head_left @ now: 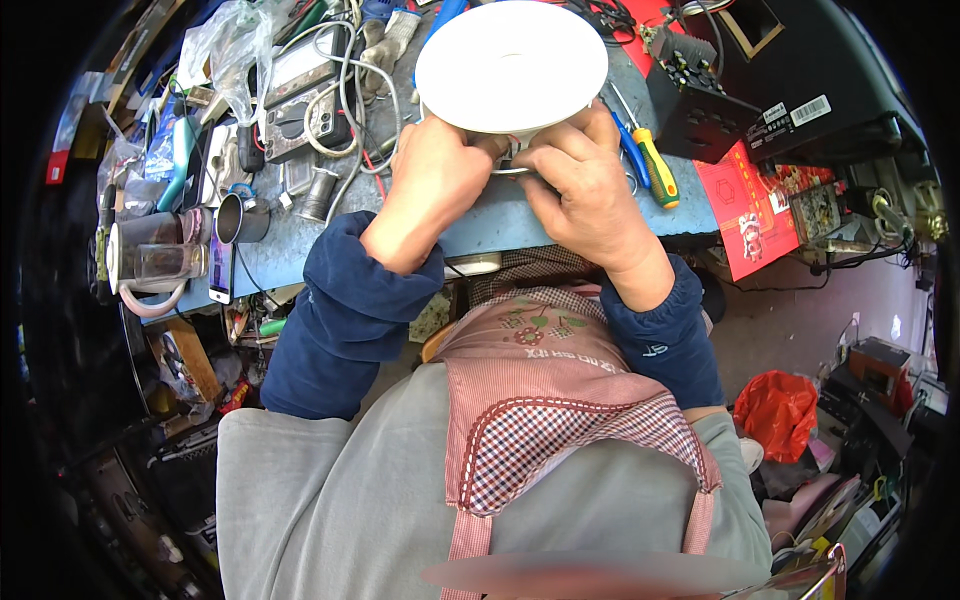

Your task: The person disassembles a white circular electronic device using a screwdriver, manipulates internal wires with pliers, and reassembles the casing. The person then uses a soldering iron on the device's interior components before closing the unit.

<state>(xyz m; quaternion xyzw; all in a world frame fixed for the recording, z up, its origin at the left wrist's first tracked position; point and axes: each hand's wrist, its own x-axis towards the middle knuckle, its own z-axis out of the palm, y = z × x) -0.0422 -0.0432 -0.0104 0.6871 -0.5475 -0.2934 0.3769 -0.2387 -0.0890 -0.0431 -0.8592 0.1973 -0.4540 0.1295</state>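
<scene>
Apron (500, 350) near surface's (480, 225) front edge: small metallic-looking piece (513, 171) could drop there if fingertips slip. Left hand (430, 180) and right hand (590, 190) curled nearly closed beside piece; exact hold hidden, cannot tell. Yellow-green screwdriver (655, 168) near right hand: sideways nudge could roll it. White disc (512, 65) over fingers: quick lift could tip it.

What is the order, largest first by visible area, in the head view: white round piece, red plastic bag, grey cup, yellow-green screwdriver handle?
1. White round piece
2. Red plastic bag
3. Grey cup and yellow-green screwdriver handle: too alike to rank.
</scene>
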